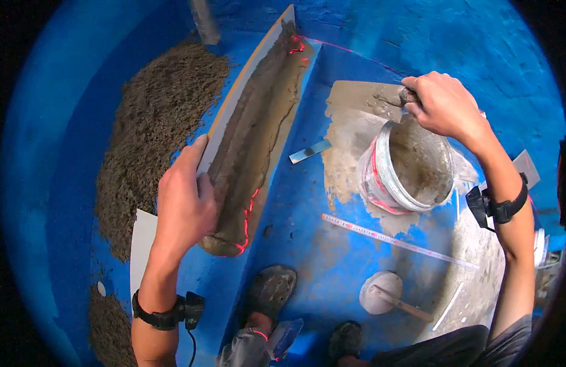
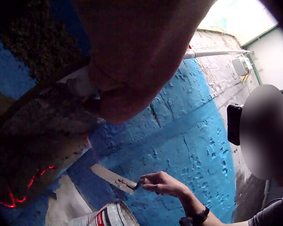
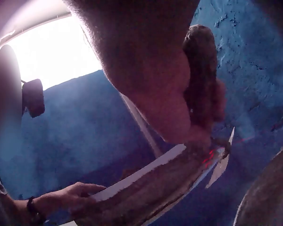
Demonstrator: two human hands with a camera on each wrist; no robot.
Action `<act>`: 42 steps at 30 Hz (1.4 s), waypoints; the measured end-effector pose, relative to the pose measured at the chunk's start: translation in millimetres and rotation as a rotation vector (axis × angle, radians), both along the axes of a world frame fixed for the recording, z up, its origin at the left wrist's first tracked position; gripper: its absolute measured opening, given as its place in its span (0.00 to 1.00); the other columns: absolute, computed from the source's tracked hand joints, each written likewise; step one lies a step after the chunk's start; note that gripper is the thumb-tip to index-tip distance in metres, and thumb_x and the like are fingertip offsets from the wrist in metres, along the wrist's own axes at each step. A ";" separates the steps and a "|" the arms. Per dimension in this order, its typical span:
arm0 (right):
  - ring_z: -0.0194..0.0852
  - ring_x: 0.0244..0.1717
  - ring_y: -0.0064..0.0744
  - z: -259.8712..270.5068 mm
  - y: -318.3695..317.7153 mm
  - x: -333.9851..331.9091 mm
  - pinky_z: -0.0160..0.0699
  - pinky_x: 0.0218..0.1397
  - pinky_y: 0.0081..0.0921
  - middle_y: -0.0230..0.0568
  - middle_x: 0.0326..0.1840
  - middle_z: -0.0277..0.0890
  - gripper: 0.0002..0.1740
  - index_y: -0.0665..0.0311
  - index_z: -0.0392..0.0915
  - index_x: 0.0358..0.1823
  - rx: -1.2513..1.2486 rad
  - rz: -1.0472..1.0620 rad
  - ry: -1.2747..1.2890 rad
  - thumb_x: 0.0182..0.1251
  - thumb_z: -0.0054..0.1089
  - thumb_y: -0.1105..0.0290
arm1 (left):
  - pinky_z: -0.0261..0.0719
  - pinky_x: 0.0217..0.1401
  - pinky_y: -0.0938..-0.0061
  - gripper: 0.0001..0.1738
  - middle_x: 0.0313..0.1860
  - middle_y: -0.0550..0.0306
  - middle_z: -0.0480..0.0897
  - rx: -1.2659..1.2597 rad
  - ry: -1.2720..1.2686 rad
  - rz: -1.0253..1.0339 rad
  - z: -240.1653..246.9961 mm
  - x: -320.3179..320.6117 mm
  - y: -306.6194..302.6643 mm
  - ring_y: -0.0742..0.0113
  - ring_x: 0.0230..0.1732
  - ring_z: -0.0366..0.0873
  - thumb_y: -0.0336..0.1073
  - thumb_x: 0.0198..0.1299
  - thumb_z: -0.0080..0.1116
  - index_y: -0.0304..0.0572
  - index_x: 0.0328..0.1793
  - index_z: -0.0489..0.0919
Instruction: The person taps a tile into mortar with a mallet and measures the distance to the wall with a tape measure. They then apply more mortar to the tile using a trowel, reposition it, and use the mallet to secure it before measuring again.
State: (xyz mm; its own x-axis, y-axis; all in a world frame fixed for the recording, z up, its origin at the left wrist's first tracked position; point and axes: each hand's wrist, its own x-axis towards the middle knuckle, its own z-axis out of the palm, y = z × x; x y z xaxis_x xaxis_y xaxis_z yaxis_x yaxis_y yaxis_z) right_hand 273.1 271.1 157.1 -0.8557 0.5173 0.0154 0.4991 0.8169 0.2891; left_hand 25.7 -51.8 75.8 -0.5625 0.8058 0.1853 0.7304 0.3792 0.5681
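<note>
My right hand (image 1: 445,104) grips the dark handle of a plastering trowel (image 2: 112,178) above the bucket's far rim. Its flat blade carries some wet mortar and points left. In the right wrist view the trowel handle (image 3: 201,61) runs through the curled fingers. My left hand (image 1: 188,192) holds the near end of a long pale board (image 1: 251,72), thumb on the mortar side and fingers over its edge. Against the board lies a long band of wet grey mortar (image 1: 258,122) on a blue raised ledge. The mortar bucket (image 1: 384,171) stands right of the ledge.
A heap of dark mortar (image 1: 163,110) lies left of the board. On the blue floor are a measuring tape (image 1: 399,241), a small metal strip (image 1: 310,151) and a round disc with a wooden handle (image 1: 381,292). Red laser light crosses the mortar. My feet are beside the ledge.
</note>
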 end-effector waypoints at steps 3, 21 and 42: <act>0.85 0.43 0.65 8.3 2.5 26.1 0.82 0.49 0.58 0.60 0.37 0.85 0.12 0.67 0.83 0.37 0.001 -0.051 0.054 0.62 0.67 0.64 | 0.72 0.77 0.55 0.32 0.69 0.29 0.81 0.028 -0.022 -0.050 -3.5 -4.9 -2.6 0.37 0.72 0.79 0.19 0.62 0.53 0.27 0.75 0.74; 0.85 0.43 0.54 -10.9 -25.5 191.4 0.82 0.46 0.51 0.50 0.35 0.82 0.17 0.62 0.85 0.39 0.062 -0.130 -0.265 0.53 0.79 0.61 | 0.86 0.50 0.63 0.31 0.51 0.37 0.88 -0.062 -0.049 -0.215 -1.3 24.1 13.9 0.49 0.45 0.88 0.30 0.52 0.66 0.22 0.65 0.82; 0.85 0.48 0.41 -77.1 -42.6 188.5 0.78 0.57 0.39 0.44 0.38 0.86 0.09 0.59 0.89 0.31 -0.002 0.008 -0.244 0.62 0.60 0.67 | 0.83 0.53 0.67 0.27 0.44 0.45 0.84 0.168 0.118 -0.229 -22.9 42.6 14.5 0.53 0.45 0.85 0.20 0.44 0.63 0.25 0.56 0.87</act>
State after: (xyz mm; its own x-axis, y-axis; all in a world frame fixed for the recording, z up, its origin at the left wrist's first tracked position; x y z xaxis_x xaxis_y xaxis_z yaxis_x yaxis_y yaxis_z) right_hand 461.6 228.5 80.0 -0.8380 0.5103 -0.1935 0.4082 0.8214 0.3983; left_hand 68.3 -37.3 52.9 -0.3362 0.8617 0.3802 0.8506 0.1045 0.5153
